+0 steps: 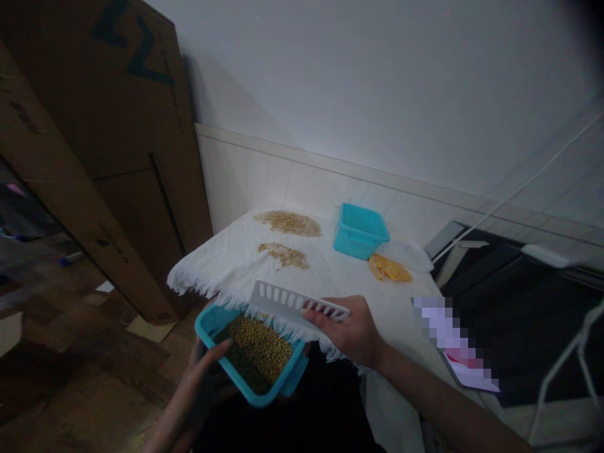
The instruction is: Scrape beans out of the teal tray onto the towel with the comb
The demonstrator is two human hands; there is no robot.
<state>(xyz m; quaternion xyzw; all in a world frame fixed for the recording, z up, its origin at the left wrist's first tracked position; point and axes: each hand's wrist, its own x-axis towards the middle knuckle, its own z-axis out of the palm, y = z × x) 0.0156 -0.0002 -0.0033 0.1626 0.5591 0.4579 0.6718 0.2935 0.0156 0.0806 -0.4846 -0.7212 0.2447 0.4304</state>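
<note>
My left hand (204,371) grips a turquoise plastic basket (258,399) by its near left rim, thumb over the edge. Inside it lie yellow soybeans (265,338) beside small dark green beans (241,363). In my right hand (353,328) is a flat white plastic scraper (278,303) with a row of slots along it. It is held above the fringed edge of a white tablecloth (226,258), just beyond the basket. On the cloth, one pile of soybeans (289,224) lies at the back and a smaller pile (283,255) closer to me.
A second turquoise basket (361,231) stands on the table near the wall, with a folded yellow cloth (391,269) and a clear plastic lid (408,253) beside it. Large cardboard boxes (117,126) rise on the left. White metal bars (564,352) and a dark panel are on the right.
</note>
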